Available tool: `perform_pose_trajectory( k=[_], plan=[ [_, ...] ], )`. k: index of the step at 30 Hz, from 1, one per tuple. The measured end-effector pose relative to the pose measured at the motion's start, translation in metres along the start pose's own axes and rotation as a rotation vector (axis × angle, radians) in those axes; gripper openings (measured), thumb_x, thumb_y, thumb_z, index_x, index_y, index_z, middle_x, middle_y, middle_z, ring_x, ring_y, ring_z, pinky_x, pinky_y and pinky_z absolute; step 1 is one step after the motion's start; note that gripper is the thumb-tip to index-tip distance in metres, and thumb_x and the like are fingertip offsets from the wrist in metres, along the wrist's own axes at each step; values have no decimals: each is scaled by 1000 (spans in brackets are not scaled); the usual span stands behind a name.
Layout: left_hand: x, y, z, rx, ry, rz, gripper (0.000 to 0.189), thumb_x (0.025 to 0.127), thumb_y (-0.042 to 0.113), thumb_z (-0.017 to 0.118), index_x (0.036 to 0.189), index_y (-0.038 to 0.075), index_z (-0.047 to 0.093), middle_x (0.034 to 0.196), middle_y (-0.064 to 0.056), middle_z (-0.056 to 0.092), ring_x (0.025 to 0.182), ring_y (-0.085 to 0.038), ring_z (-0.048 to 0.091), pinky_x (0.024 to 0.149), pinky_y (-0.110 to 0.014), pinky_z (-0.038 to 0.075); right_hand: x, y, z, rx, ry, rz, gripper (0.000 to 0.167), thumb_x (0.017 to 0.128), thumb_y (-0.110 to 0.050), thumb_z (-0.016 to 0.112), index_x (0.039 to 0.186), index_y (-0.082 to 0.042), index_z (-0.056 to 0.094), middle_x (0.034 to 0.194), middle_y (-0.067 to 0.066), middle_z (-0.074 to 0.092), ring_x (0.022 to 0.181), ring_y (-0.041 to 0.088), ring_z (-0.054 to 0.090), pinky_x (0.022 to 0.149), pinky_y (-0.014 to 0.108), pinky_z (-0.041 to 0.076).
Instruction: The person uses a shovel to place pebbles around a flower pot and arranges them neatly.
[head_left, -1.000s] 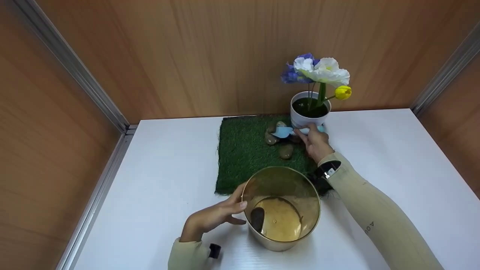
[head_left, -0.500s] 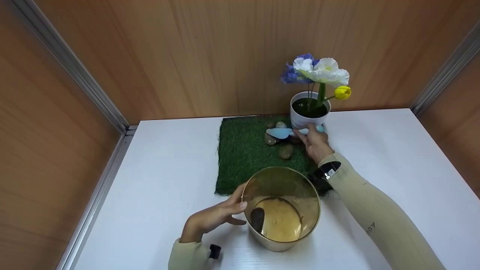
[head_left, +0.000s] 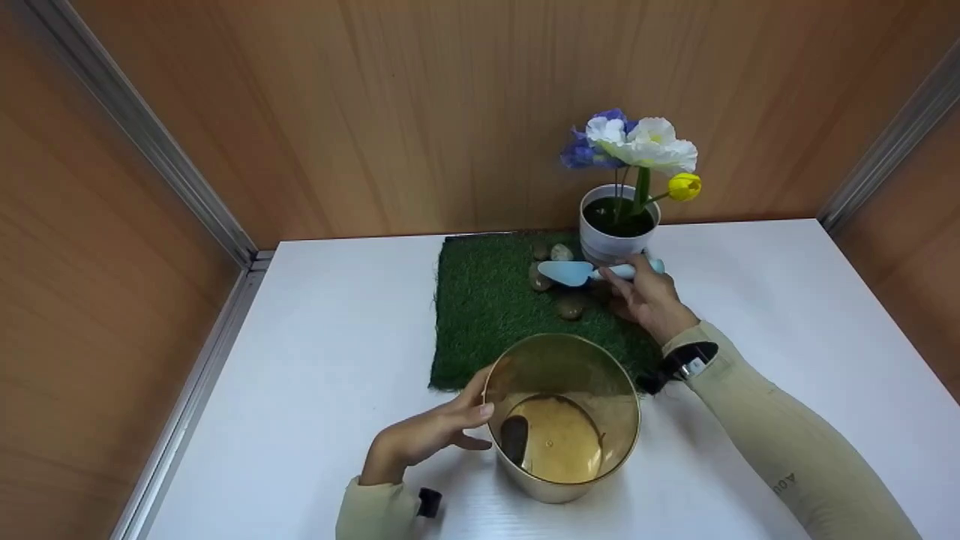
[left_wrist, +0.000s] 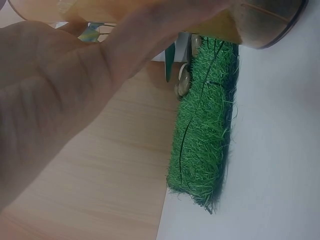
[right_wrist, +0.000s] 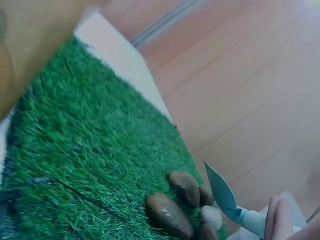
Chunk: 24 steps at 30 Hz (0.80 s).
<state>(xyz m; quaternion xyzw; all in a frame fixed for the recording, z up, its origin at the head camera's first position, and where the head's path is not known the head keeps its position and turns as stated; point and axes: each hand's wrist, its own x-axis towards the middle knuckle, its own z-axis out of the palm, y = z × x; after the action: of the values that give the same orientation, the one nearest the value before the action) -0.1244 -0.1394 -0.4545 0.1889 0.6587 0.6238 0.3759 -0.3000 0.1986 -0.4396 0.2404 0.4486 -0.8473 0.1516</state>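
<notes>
My left hand (head_left: 435,431) holds the side of a translucent amber bucket (head_left: 559,491), with the thumb by the rim and some fingers hidden behind the wall. A dark oval piece (head_left: 514,439) shows inside the bucket at its left. In my right hand (head_left: 651,300) is a light blue garden trowel (head_left: 568,273), gripped by the handle, its blade pointing left. The blade overlaps a cluster of brown stones (head_left: 570,306) on the grass mat (head_left: 480,315). In the right wrist view, the trowel blade (right_wrist: 221,190) stands beside the stones (right_wrist: 169,216), apart from the mat.
A white pot (head_left: 615,247) with purple, white and yellow flowers (head_left: 652,146) stands just behind my right hand, at the mat's back right corner. Wooden panels (head_left: 420,112) close off the back and sides of the white table (head_left: 337,337). The bucket stands just in front of the mat.
The trowel blade first slid a little left over the stones. Then my right hand drew back toward me and to the right with the trowel. My left hand and the bucket stay in place.
</notes>
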Motion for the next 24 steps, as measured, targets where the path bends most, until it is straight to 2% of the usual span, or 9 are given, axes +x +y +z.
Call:
perform_pose_trajectory(
  k=[3, 7, 11, 17, 24],
  plan=[
    [0, 0, 0, -2, 2, -4, 84, 112, 47, 43, 171, 18, -10, 176, -20, -12, 160, -46, 11, 115, -62, 44, -17, -3, -6, 61, -29, -25, 38, 113, -15, 47, 148, -2, 49, 154, 12, 42, 99, 19, 74, 106, 23, 50],
    [0, 1, 0, -2, 3, -6, 84, 112, 48, 42, 171, 18, -10, 176, -19, -13, 160, -46, 10, 114, -62, 44, -50, -11, -18, 120, -97, -12, 22, 113, -16, 48, 122, 0, 61, 138, 11, 47, 103, 20, 75, 101, 23, 55],
    [1, 0, 0, 7, 2, -4, 86, 111, 51, 43, 171, 18, -10, 176, -19, -13, 161, -45, 8, 114, -61, 45, -81, -22, -28, 157, -181, -28, 21, 112, -13, 53, 111, 2, 67, 124, 13, 57, 105, 22, 76, 101, 26, 55],
    [2, -1, 0, 17, 4, -2, 89, 109, 54, 45, 171, 19, -9, 176, -19, -13, 161, -45, 10, 113, -61, 46, -114, -33, -41, -15, -293, -110, 28, 113, -16, 52, 107, 2, 74, 113, 15, 70, 104, 21, 77, 98, 24, 56],
    [1, -1, 0, 14, 18, -12, 91, 108, 56, 47, 171, 20, -8, 176, -18, -11, 160, -45, 11, 113, -62, 46, -142, -30, -46, -231, -333, -160, 28, 113, -18, 53, 110, -2, 76, 115, 11, 74, 105, 19, 77, 97, 26, 57]
  ],
)
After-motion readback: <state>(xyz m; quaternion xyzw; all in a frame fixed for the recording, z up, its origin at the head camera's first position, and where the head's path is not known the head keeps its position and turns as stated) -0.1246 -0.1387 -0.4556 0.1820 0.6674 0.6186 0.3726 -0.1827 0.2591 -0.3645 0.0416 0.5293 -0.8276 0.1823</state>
